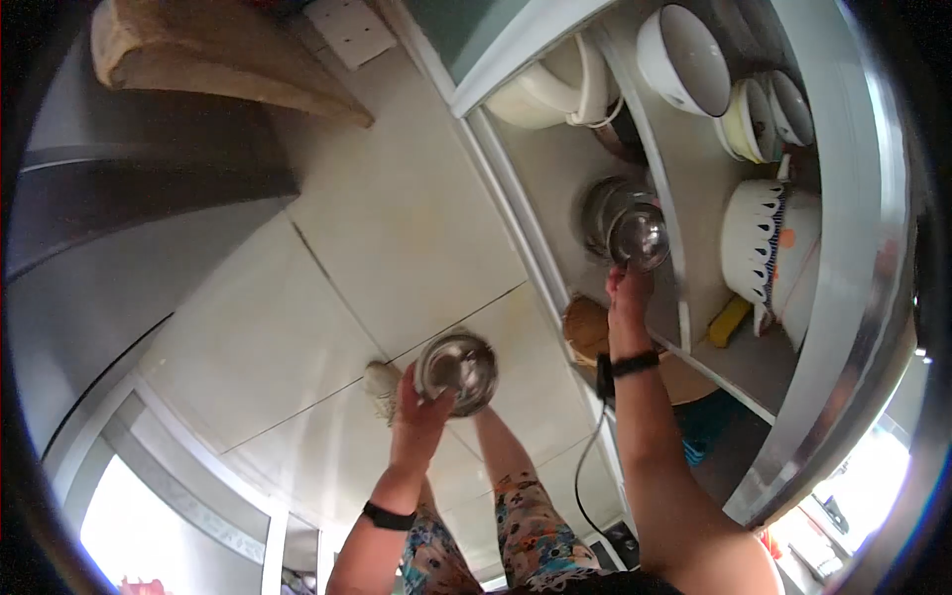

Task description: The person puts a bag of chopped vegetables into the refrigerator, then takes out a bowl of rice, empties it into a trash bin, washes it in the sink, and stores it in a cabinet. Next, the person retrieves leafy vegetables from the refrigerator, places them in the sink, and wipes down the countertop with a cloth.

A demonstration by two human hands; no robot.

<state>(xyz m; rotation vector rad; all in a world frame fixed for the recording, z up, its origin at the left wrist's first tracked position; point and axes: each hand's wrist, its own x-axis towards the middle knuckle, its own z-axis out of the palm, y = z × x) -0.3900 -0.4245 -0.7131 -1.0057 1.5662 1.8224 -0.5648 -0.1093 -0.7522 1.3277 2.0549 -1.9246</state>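
My left hand [421,409] is closed on the rim of a shiny metal bowl [458,371], held above the tiled floor near my legs. Another may be stacked inside it, though I cannot tell. Inside the open cabinet, my right hand [629,286] grips the near edge of a small metal bowl [640,236]. Just behind that bowl sits a larger round metal vessel [598,206] on the lower shelf. Whether the two touch is unclear. The fingertips of both hands are partly hidden by the bowls.
The cabinet's other shelf bears a white bowl [674,59], smaller bowls [754,121] and a patterned white pot [752,238]. A cream-coloured pot [540,94] stands deeper in. Below my right hand is a brown round item [585,327]. A cable [578,476] hangs beside the cabinet.
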